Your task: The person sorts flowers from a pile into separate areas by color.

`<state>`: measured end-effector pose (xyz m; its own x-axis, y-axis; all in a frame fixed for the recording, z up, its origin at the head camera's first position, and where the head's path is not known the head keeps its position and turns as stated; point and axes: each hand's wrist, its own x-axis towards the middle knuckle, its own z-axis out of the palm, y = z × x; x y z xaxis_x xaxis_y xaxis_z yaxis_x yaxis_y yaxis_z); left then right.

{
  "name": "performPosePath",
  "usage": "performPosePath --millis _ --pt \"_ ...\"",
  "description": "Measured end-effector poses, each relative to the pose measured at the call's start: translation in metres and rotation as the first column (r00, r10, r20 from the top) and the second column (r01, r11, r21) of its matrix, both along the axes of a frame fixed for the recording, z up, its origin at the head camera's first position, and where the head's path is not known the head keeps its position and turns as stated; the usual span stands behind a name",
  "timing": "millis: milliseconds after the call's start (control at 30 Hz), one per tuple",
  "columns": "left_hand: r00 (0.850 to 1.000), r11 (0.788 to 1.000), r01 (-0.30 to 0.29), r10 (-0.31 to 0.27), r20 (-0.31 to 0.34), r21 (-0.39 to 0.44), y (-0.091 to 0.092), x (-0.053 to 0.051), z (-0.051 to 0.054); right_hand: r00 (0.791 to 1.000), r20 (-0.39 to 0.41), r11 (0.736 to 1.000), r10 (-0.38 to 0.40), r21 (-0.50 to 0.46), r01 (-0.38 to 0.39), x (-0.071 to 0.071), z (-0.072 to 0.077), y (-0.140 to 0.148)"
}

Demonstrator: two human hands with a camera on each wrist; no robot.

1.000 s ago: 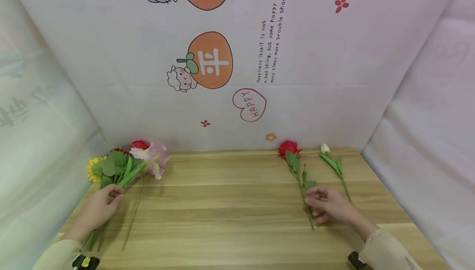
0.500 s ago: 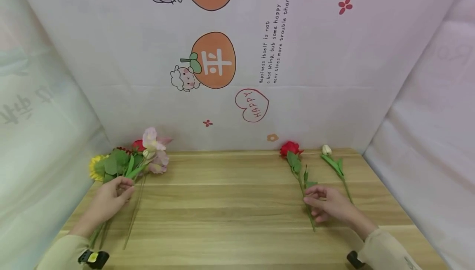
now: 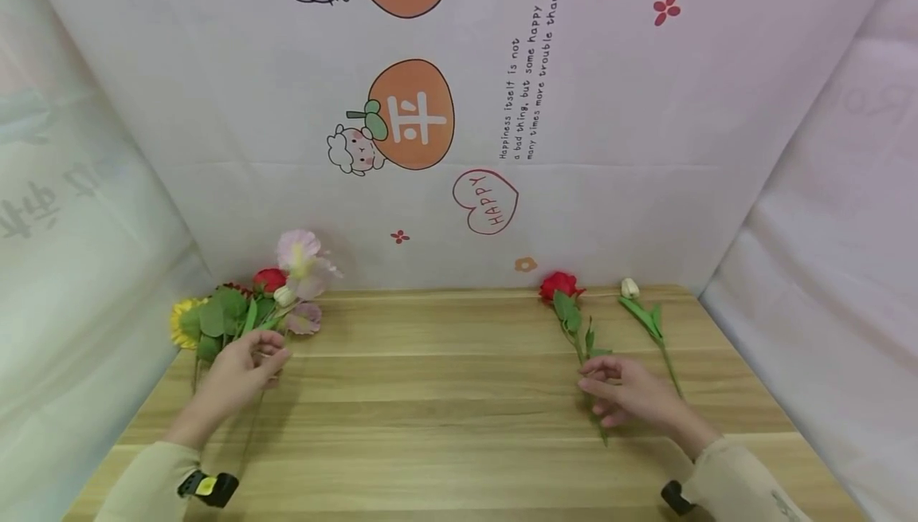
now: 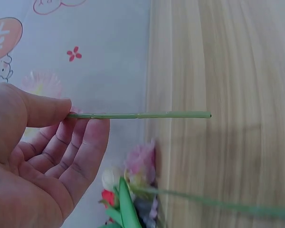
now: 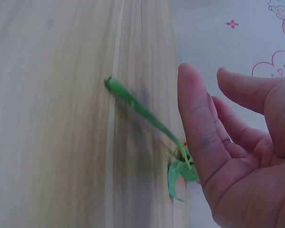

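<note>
The step in hand looks like lifting a pale-pink ruffled flower (image 3: 297, 248), its slim green stem (image 4: 175, 114) pinched in the left hand (image 3: 238, 370) above the pale wood-grained tabletop (image 3: 430, 442); carrying it on would call for a steady grip. The right hand (image 3: 625, 391), its grip narrowly parted and empty, hangs beside a leafy red rose (image 3: 559, 286); no container shows.

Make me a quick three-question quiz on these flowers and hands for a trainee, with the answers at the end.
1. What does the left hand pinch?
2. True or false: the right hand is gripping a rose.
3. Which flower head is farthest right in the head view? A) sunflower B) rose C) white tulip

Key:
1. A pink flower's stem.
2. False; its thumb and fingertips are apart.
3. C.
</note>
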<state>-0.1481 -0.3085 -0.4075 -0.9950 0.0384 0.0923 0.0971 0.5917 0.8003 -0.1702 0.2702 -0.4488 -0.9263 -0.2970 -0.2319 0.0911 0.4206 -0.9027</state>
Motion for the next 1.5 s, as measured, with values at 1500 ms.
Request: performPosePath --millis 1500 --pt "0.974 0.866 0.147 -0.21 0.082 0.478 0.138 -0.044 0.001 0.958 0.001 0.949 0.287 -0.139 -0.285 -0.009 0.002 -0.111"
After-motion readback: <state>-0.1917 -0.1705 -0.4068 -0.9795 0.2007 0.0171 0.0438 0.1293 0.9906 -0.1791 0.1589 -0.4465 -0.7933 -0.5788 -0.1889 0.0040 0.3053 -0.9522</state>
